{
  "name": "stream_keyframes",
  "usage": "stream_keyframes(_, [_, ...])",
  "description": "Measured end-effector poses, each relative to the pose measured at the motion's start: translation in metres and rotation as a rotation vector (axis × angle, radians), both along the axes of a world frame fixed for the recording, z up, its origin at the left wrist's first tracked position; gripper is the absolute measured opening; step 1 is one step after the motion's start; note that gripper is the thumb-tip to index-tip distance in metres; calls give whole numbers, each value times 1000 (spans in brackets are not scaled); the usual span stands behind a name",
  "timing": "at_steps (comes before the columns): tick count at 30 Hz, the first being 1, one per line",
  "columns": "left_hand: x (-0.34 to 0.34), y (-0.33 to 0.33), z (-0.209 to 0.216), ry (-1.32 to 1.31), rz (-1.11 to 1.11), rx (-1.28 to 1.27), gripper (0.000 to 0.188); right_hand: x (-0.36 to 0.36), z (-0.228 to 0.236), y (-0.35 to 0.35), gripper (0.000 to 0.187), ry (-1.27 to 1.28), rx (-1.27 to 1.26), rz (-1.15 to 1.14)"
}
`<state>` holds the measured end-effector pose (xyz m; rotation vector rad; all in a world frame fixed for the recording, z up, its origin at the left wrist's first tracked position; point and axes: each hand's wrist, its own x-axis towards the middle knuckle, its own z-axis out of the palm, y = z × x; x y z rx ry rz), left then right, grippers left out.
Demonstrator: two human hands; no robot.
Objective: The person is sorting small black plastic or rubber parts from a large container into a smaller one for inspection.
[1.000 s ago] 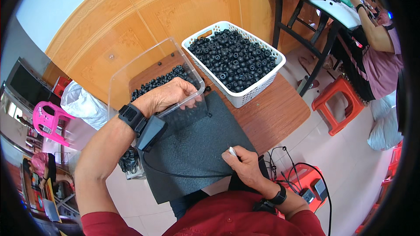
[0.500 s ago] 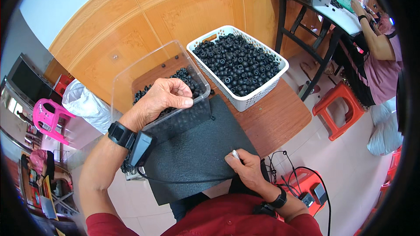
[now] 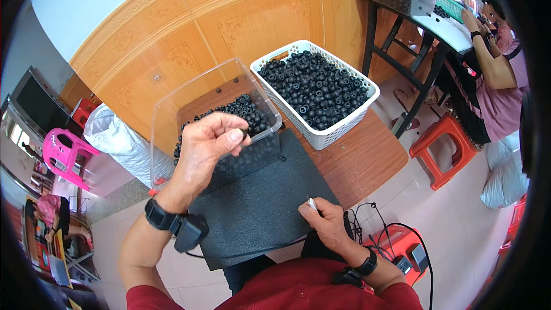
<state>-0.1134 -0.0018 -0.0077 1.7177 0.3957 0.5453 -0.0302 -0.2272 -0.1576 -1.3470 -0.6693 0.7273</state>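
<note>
Between the thumb and fingers of my left hand (image 3: 209, 143) is a small black ring-shaped part (image 3: 244, 133), mostly covered by the fingertips. The hand is raised in front of the clear plastic box (image 3: 258, 144), which holds a loose layer of similar black parts (image 3: 252, 112). My right hand (image 3: 327, 224) is closed around a slim tool with a white tip (image 3: 311, 202); the rest of the tool is hidden in the fist. It rests low at the right edge of the dark grey mat (image 3: 258, 201).
A white perforated basket (image 3: 324, 138), heaped with black parts, stands on the brown wooden table (image 3: 367, 166). Cables and small devices lie on a red stool (image 3: 396, 241) at lower right. At far right a co-worker (image 3: 496, 74) sits by another table (image 3: 445, 28).
My left hand has turned and come slightly nearer, and a black part now shows at its fingertips. My right hand keeps its grip on the white-tipped tool, almost unmoved.
</note>
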Motion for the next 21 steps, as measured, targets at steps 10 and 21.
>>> stream_keyframes(10, [-44,-55,-64,-199,-64,-621,28,-4,14,7,21,-6,-21,65])
stream_keyframes(21, [-57,-78,-96,-303,0,-697,26,-18,52,24,18,-271,75,123])
